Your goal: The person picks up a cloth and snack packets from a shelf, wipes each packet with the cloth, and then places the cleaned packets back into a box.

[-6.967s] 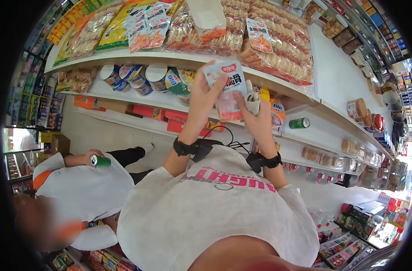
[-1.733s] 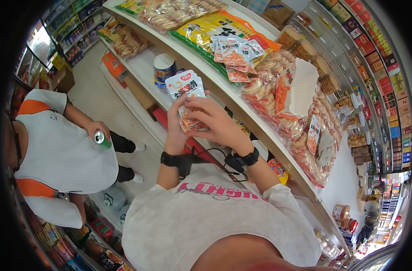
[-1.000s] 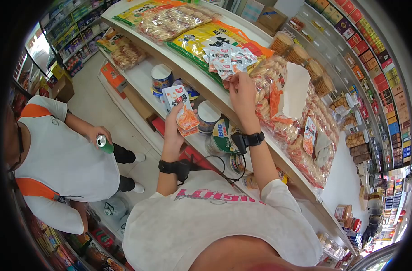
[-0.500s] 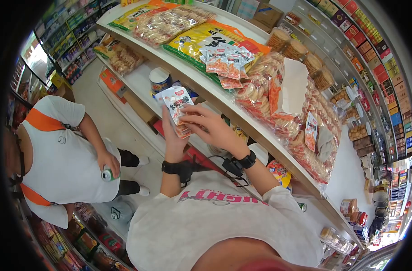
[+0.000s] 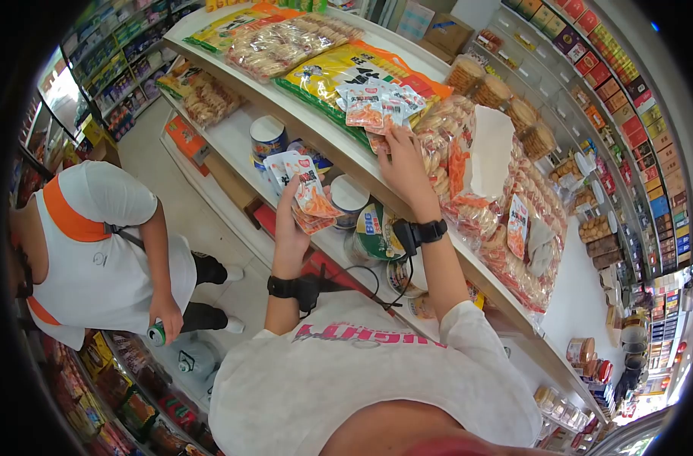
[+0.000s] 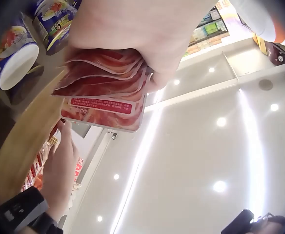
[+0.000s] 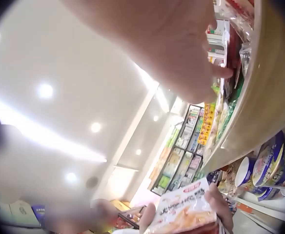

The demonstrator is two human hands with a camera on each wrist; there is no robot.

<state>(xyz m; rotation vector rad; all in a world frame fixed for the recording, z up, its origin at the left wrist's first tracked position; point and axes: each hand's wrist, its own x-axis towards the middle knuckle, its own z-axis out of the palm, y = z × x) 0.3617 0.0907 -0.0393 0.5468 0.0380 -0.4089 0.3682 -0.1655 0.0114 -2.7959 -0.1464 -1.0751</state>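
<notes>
My left hand grips a fanned stack of snack packets, white on top with orange food pictured below. From underneath, the left wrist view shows the layered red backs of these packets. Up on the top shelf, my right hand pinches the near edge of a snack packet at the bottom of a loose pile. More packets of the same kind lie heaped there on a large yellow bag. In the right wrist view a fingertip meets the pile's edge.
Clear bags of round crackers with a torn piece of white card on them fill the shelf to the right. Instant noodle tubs stand on the shelf below. A person in a white shirt holds a green can at left.
My right hand has moved from the held stack up to the pile on the shelf. The stack in my left hand is fanned wider. The other person's can has dropped lower.
</notes>
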